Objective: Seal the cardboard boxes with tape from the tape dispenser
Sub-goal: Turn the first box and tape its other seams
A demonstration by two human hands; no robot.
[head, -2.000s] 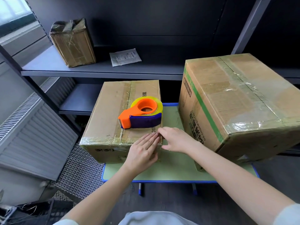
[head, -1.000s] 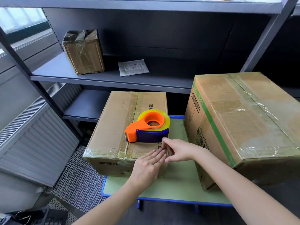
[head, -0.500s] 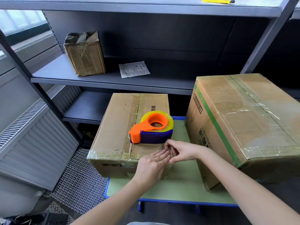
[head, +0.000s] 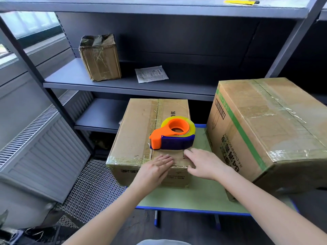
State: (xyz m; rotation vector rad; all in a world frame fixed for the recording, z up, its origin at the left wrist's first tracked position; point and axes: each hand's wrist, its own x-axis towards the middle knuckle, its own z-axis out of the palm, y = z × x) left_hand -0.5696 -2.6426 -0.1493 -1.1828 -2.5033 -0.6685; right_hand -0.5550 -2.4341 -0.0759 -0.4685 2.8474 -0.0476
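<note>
As my left hand (head: 155,169) and right hand (head: 205,165) lie flat with straight fingers on the near top edge of the small box (head: 138,131), I think I am pressing the tape (head: 123,159) down. The dispenser (head: 172,134) rests on this box, just beyond my fingers; next I must grasp it.

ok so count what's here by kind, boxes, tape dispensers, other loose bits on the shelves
boxes: 3 (shelf box, middle box, right box)
tape dispenser: 1
paper packet: 1
yellow item on top shelf: 1
total: 6
</note>
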